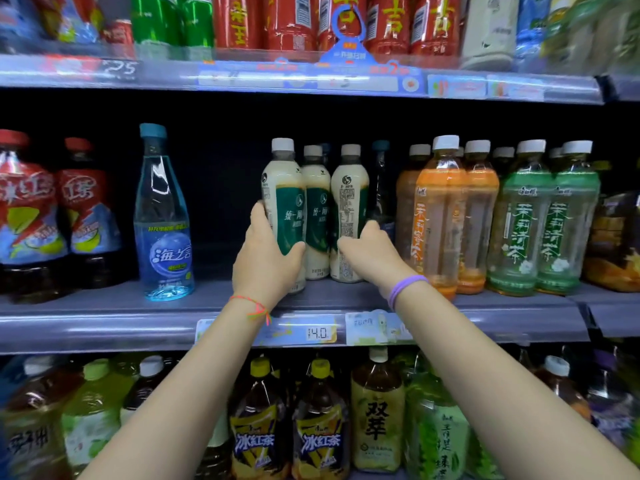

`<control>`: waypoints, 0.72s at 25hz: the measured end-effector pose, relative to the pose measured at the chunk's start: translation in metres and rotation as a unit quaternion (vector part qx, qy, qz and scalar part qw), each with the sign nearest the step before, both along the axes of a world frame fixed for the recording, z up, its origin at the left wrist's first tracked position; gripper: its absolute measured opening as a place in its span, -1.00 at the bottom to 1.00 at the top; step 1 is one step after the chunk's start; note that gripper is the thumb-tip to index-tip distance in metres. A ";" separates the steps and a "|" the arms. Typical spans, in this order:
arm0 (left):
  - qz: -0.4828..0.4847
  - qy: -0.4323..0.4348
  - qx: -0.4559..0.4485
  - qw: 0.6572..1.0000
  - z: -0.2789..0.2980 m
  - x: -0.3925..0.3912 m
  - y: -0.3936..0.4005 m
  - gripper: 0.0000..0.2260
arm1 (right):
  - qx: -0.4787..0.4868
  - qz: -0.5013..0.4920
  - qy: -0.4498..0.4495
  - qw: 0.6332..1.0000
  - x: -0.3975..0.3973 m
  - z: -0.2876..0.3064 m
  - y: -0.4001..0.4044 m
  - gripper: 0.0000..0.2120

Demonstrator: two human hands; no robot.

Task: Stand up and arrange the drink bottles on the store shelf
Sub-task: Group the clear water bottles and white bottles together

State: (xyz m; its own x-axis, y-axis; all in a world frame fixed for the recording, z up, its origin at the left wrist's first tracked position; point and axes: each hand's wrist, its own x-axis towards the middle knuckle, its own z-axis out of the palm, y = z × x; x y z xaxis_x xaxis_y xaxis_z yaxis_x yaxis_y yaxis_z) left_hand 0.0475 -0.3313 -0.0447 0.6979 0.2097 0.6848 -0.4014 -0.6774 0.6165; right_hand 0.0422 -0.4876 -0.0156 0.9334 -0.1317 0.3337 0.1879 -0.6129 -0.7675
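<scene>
Your left hand (265,258) wraps around the lower body of the nearest cream-and-green milk tea bottle (284,209) on the middle shelf (104,320), thumb on the label front and fingers hidden behind it, while your right hand (372,252) clasps the base of a third matching bottle (349,209) from the right, its back label turned toward you. Between the two stands a second matching bottle (316,209), just behind and touching its neighbours; all three are upright, white caps up, near the shelf's front edge. To their right, orange-labelled tea bottles (446,216) and green-labelled tea bottles (543,220) stand packed in rows. To the left, across a bare gap, a tall blue water bottle (162,216) stands alone, with red-labelled iced tea bottles (59,216) beyond it. A price tag (320,333) reading 14.0 sits on the shelf rail below your wrists. An orange string bracelet (256,308) circles your left wrist, a purple band (403,287) your right. Red cans and bottles fill the shelf above; larger tea bottles crowd the shelf below.
</scene>
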 end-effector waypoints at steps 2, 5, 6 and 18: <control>0.048 0.021 0.018 0.998 0.001 0.001 0.005 -0.31 | -0.002 0.000 0.017 1.000 0.003 0.001 0.005 -0.56; 0.085 0.046 0.035 0.995 0.004 0.001 0.015 -0.30 | -0.011 0.001 0.017 1.000 0.008 -0.003 0.017 -0.56; 0.087 0.047 0.038 0.994 0.005 0.001 0.017 -0.29 | -0.012 0.007 0.017 1.000 0.009 -0.003 0.022 -0.55; 0.036 0.046 0.037 0.998 0.007 0.001 0.012 -0.12 | -0.350 -0.195 -0.074 0.913 0.020 0.028 0.007 -0.34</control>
